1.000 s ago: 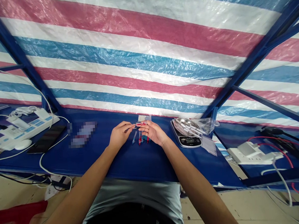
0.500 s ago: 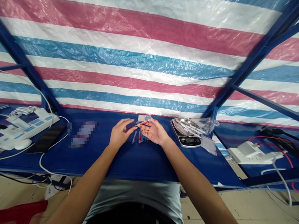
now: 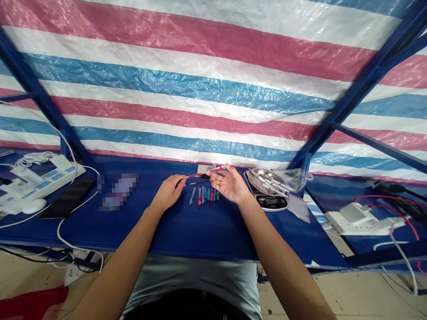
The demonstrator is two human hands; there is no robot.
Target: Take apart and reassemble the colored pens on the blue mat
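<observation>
My left hand (image 3: 170, 191) is closed, its thumb and fingertips pinching a thin red pen refill (image 3: 192, 175). To its right, my right hand (image 3: 231, 185) holds a red-and-white pen barrel (image 3: 217, 169) between thumb and fingers, its other fingers loosely curled. Refill and barrel lie nearly in one line above the blue table; whether the refill's far end sits inside the barrel is too small to tell. Several blue and red pen parts (image 3: 205, 196) lie in a row below the hands. Thin dark sticks (image 3: 199, 182) lie just behind that row.
Right of my hands stands a digital scale (image 3: 272, 202) with a metal bowl, white sticks (image 3: 272, 181) and plastic bags on it. At left are a black phone (image 3: 68, 199), a power strip (image 3: 37, 185) and cables. A striped tarp (image 3: 195, 103) hangs behind the blue table (image 3: 203, 233).
My hands have moved apart, the left to the left and the right to the right. More of the red refill now shows between them, and the row of pen parts is more exposed.
</observation>
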